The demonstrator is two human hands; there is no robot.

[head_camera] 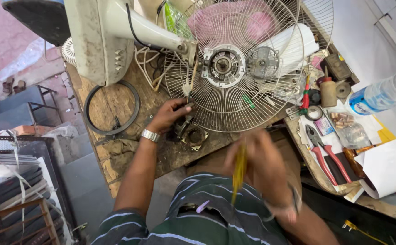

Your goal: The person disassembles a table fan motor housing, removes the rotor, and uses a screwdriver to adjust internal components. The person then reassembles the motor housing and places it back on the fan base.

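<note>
Hands first: the left hand (173, 113) pinches one thin rod (191, 81) against one wire fan guard (239, 68) lying on the wooden tabletop (116, 154), while the blurred right hand (257, 165) grips one yellow screwdriver (239, 172); one black ring (112, 107) and one pair of red pliers (327, 156) lie nearby

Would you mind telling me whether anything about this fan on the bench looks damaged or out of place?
The fan lies tipped on the worn wooden bench, its motor bare behind the wire guard; the left hand rests at the guard's edge.
</note>
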